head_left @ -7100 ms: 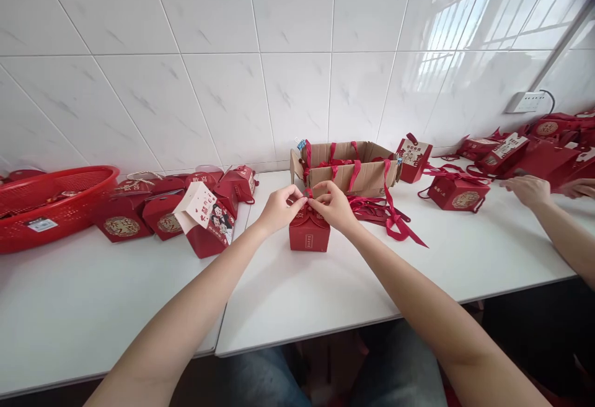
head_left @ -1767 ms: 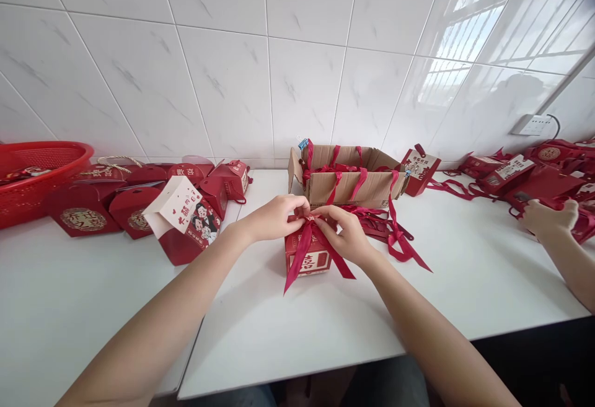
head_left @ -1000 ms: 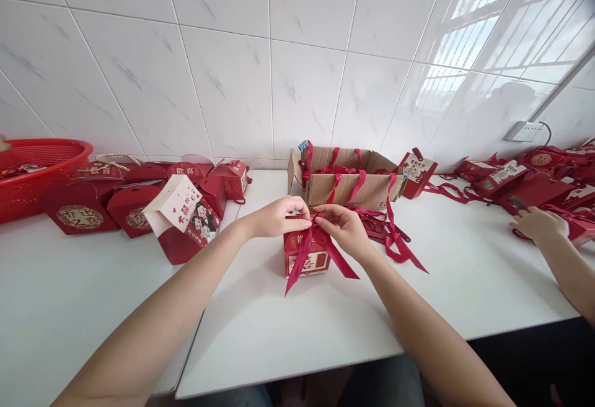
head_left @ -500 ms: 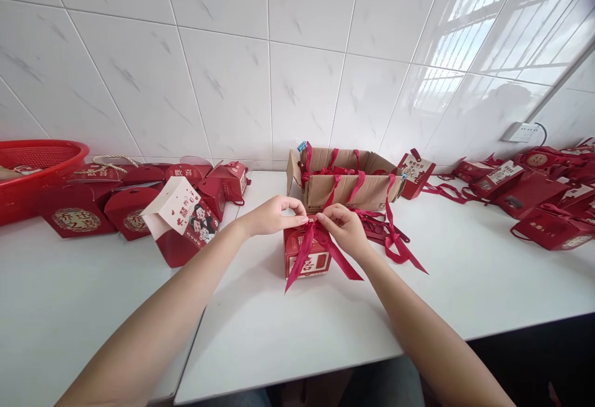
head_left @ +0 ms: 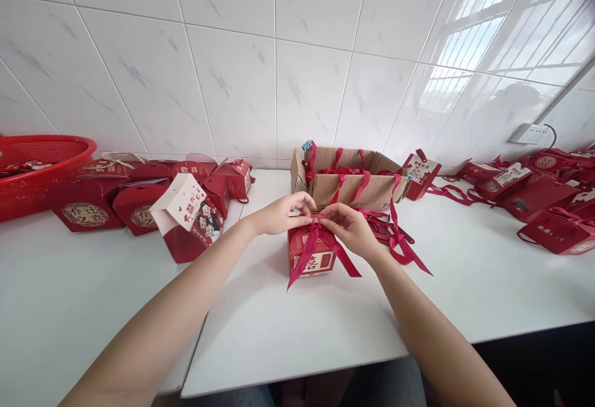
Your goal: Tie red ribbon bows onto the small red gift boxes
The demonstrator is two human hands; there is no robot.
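Observation:
A small red gift box with pale printed panels stands upright on the white table in front of me. Dark red ribbon is tied at its top in a bow, and two tails hang down over the front. My left hand pinches the bow at its left side, thumb and forefinger together. From the right, my right hand grips the bow's other side between thumb and fingers. The fingertips partly cover the knot and the top of the box.
Behind the gift box stands an open cardboard box hung with ribbons. Several red gift boxes and a red plastic basket are at left. More finished-looking boxes crowd the right. A power strip is on the tiled wall.
The view has shifted slightly, moving everything a little to the right in the picture. Both hands keep their pinch at the bow, and the fingers have moved only slightly.

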